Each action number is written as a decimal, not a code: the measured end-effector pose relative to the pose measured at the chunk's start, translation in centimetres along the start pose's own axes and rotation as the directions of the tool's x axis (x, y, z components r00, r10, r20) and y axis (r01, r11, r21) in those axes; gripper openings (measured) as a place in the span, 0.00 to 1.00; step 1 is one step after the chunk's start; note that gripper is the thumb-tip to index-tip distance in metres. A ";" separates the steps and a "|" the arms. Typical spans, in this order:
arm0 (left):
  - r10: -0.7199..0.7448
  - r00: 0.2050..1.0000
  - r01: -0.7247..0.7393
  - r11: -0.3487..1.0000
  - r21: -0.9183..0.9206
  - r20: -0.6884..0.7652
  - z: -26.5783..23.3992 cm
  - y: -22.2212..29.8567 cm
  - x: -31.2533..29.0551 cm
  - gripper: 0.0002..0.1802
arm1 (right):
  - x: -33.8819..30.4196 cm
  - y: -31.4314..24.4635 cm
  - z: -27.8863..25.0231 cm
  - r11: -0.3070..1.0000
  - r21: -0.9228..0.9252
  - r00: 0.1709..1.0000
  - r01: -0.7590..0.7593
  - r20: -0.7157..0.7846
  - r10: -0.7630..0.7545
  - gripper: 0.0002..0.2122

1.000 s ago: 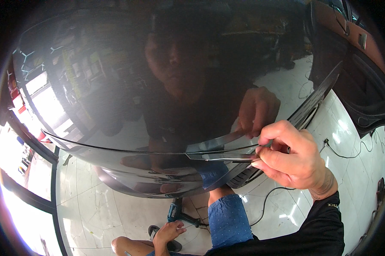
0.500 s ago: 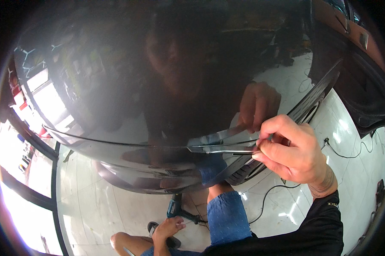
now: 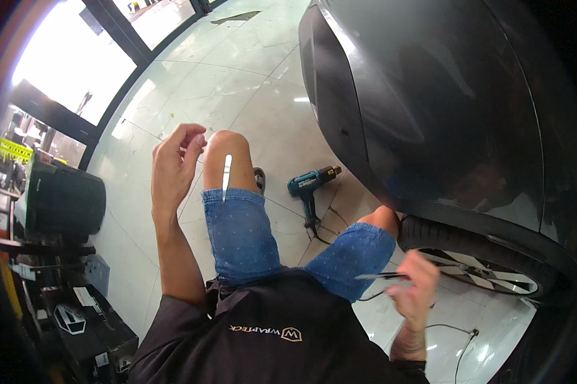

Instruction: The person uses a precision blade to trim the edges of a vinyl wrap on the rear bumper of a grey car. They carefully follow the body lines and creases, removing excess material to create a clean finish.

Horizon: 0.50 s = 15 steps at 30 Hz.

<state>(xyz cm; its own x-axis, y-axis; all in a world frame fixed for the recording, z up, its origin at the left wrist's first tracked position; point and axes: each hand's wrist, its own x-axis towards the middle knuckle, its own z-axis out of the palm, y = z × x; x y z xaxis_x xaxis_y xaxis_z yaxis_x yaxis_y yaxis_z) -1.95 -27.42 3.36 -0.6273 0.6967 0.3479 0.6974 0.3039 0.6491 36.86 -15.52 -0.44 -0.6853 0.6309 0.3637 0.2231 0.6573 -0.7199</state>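
The two hands are well apart, one on each side of the lap. The right hand (image 3: 415,285), slightly blurred, is pinched on a slim dark tool (image 3: 383,276), thumb on one side and bent fingers on the other. The tool's narrow end sticks out to the left, in front of the right leg of the blue shorts (image 3: 240,233); whether it touches the cloth cannot be told. Behind this hand shows the car wheel (image 3: 474,265), with a black tyre and light and dark spokes.

The left hand (image 3: 176,163) is raised just beside the bare left knee (image 3: 224,144), fingers loosely curled and thumb near the fingertips. A small gap shows between thumb and palm, but whether the tips meet, or pinch something tiny, cannot be made out. Near it, a slim silvery strip (image 3: 227,173) lies along the left thigh, its rounded end on the skin and its pointed end over the hem.

Between the knees and the dark grey car bumper (image 3: 429,115), a teal heat gun (image 3: 309,182) lies on the tiled floor (image 3: 263,96), its black nozzle toward the bumper and its cord running from the handle. To the far left stands a dark bin (image 3: 64,201).
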 end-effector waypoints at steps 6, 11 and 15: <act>-0.122 0.992 0.113 0.960 0.255 0.022 4.8 -3.5 -4.5 0.15 | 1.6 3.0 8.2 0.954 0.220 0.977 -0.205 0.107 0.186 0.14; -0.167 0.985 0.144 0.929 0.342 0.039 5.9 -3.4 -3.4 0.12 | 5.2 -2.2 6.3 0.966 0.255 0.999 0.036 -0.007 -0.036 0.06; -0.087 0.996 0.087 0.976 0.198 -0.010 5.4 -3.8 -2.7 0.08 | 6.5 -4.5 3.0 0.919 0.372 0.982 0.134 0.076 -0.174 0.09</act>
<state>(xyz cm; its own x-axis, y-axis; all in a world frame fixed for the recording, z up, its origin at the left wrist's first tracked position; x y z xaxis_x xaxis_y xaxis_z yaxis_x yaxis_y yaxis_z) -1.04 -26.94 -3.68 -0.6892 0.6609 0.2971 0.6947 0.4861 0.5302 29.30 -15.59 3.40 -0.7644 0.4739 0.4371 -0.1445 0.5348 -0.8325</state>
